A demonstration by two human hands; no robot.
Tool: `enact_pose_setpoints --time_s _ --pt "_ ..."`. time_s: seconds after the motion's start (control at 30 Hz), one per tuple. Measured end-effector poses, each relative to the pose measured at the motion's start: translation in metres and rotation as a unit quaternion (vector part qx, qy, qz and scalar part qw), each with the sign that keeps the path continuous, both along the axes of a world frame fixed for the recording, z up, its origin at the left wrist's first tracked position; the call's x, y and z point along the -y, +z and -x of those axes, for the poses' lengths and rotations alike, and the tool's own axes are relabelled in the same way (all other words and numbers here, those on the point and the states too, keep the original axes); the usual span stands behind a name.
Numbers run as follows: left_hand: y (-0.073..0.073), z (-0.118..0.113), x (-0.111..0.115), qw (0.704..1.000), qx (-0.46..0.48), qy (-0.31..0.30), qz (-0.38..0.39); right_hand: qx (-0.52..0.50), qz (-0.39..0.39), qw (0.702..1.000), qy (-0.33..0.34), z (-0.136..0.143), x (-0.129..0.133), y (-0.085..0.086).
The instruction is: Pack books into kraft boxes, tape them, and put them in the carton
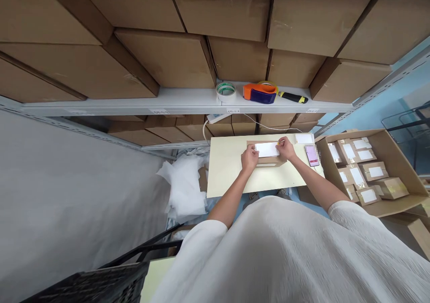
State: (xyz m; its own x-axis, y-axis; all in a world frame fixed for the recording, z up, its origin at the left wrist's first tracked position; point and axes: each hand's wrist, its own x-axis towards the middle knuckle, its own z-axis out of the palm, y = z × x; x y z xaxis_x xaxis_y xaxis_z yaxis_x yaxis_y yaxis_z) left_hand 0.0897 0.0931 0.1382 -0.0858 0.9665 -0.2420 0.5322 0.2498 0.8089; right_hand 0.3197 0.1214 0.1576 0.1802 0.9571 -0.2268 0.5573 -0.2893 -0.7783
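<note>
A small cardboard box (pixel 273 160) rests on the pale yellow table (pixel 225 164). Over its top lies a white label (pixel 267 149). The fingers of my left hand (pixel 249 158) are closed at the label's left end, pinching its edge. At the right end my right hand (pixel 286 149) pinches the label's corner, where a small yellow bit shows between the fingertips. Right of the box are a phone (pixel 312 155) with a pink screen and a white paper stack (pixel 304 138).
Above the table, a metal shelf (pixel 188 106) holds large boxes, a white tape roll (pixel 226 92), an orange-and-blue tape dispenser (pixel 260 93) and a cutter (pixel 293 97). An open carton (pixel 403 159) of labelled parcels stands right. White foam wrap (pixel 186 186) lies left.
</note>
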Motion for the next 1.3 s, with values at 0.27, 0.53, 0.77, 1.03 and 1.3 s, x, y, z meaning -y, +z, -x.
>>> enact_pose_setpoints --time_s 0.27,0.53,0.77,1.03,1.3 --pt "-0.018 0.002 -0.005 1.000 -0.015 0.018 -0.004 0.032 0.016 0.999 0.019 0.005 -0.001 -0.014" --pt "-0.016 0.000 -0.008 0.999 -0.049 -0.010 0.003 0.064 0.024 0.997 0.027 0.006 -0.004 -0.022" --pt "-0.013 -0.001 -0.010 0.997 -0.078 -0.027 0.007 0.089 0.018 0.995 0.053 0.007 -0.002 -0.027" --pt "-0.012 -0.001 -0.013 0.993 -0.108 -0.053 0.011 0.137 0.025 0.988 0.071 0.011 0.001 -0.028" --pt "-0.014 -0.001 -0.014 0.986 -0.148 -0.077 -0.001 0.169 0.015 0.982 0.082 0.015 0.001 -0.032"
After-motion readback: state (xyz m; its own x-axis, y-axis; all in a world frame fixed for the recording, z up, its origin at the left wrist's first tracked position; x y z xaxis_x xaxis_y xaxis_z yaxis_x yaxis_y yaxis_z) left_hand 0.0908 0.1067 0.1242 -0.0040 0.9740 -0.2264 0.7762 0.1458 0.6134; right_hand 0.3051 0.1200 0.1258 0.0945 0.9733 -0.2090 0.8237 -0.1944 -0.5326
